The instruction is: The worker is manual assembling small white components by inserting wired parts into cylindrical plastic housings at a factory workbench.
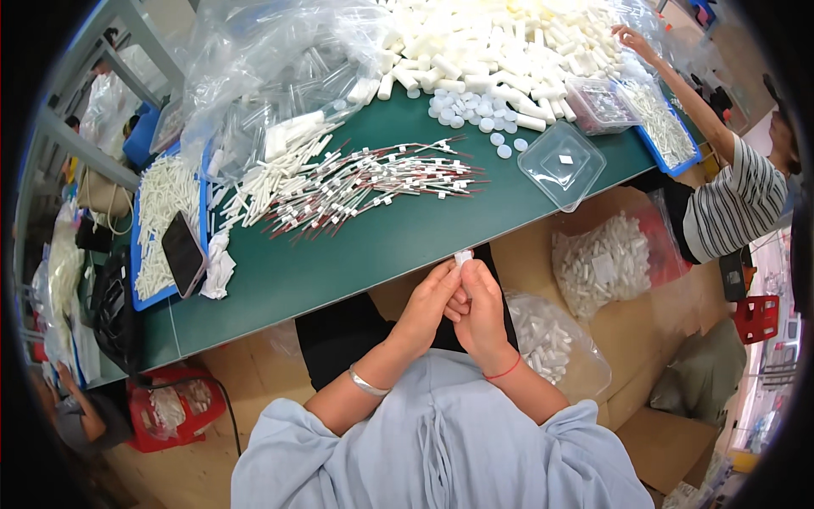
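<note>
Both my hands meet just in front of the table's near edge, above my lap. My left hand and my right hand are closed together, thumbs side by side, on a small white piece whose end sticks up past the thumb tips. Its kind is hard to make out, and the fingers cover the rest. Beyond them on the green table lies a spread heap of thin red-tipped sticks with white tags. Loose white tubes lie at its left.
White foam cylinders pile up at the back, with translucent round caps before them. A clear lid lies at the right edge. Blue trays hold white tubes; a phone leans at left. A co-worker reaches in from the right.
</note>
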A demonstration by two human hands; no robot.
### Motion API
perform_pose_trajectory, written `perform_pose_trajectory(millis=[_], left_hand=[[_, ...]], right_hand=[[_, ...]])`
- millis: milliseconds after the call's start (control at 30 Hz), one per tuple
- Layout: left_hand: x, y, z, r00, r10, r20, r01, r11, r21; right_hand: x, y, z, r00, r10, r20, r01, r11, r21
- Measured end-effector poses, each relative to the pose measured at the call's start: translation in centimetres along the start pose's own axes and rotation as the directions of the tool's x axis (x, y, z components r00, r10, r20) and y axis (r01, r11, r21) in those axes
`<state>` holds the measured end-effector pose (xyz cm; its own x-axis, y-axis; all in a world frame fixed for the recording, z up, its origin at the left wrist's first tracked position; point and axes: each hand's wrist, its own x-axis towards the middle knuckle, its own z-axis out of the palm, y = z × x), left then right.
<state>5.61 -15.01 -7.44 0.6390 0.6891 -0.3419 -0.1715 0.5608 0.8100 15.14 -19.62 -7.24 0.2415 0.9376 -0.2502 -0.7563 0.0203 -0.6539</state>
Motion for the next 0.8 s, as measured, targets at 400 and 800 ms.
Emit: perform_pose_trajectory(millis=[400, 800], left_hand=[[0.4, 0.3, -0.3, 0.999, -0.018, 0.04, 0.021, 0.997, -0.078], [-0.6, 1.5, 0.2, 0.999, -0.036, 0.028, 0.042, 0.969, -0.245]], right_hand=[[-0.4, -0.5, 1.0, 0.999, 0.047, -0.009, -0.046, 0.995, 0.089], [-2.0, -5.2, -3.5, 0.783, -0.398, 0.477, 0.556, 0.105, -0.825]])
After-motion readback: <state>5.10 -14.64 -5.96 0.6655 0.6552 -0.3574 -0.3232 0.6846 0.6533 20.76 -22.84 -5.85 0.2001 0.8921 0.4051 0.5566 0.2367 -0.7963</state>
